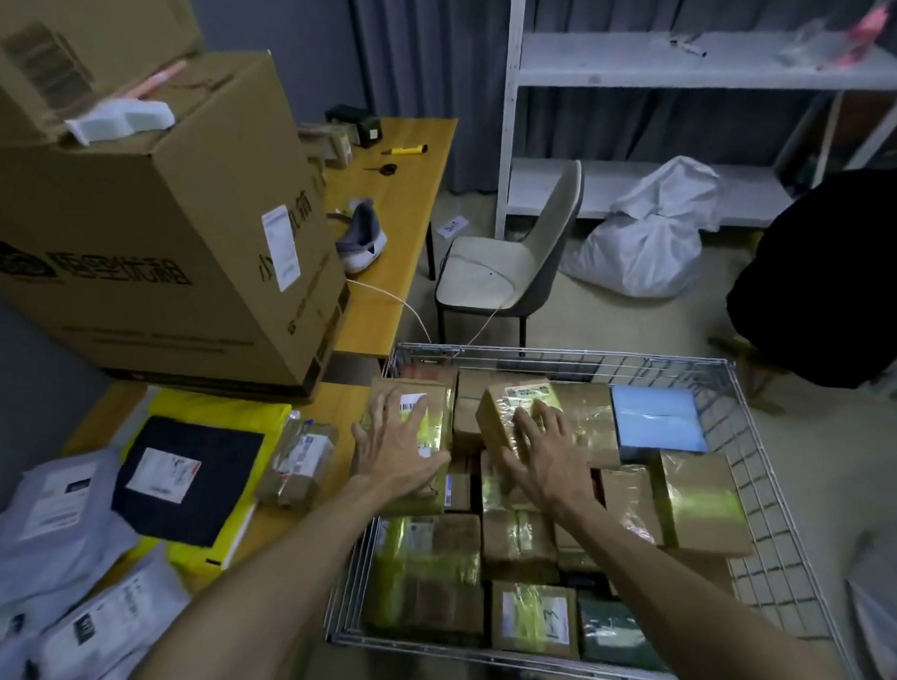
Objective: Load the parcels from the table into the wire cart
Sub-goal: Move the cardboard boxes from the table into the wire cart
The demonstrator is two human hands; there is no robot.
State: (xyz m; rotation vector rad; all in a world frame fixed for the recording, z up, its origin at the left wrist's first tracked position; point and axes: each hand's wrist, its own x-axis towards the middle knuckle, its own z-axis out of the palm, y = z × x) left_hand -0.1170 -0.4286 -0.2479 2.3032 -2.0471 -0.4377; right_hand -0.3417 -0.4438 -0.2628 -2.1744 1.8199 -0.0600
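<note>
Left hand (pixel 397 457) and right hand (pixel 546 456) touch glossy taped brown parcels (pixel 493 415).

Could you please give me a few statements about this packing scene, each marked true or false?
1. The left hand and right hand lie flat, fingers spread, on taped parcels. True.
2. The cart is empty. False: it holds many parcels.
3. A blue parcel lies in the cart. True.
4. The chair stands on the table. False: it stands on the floor.
5. A black parcel lies on a yellow parcel on the table. True.
</note>
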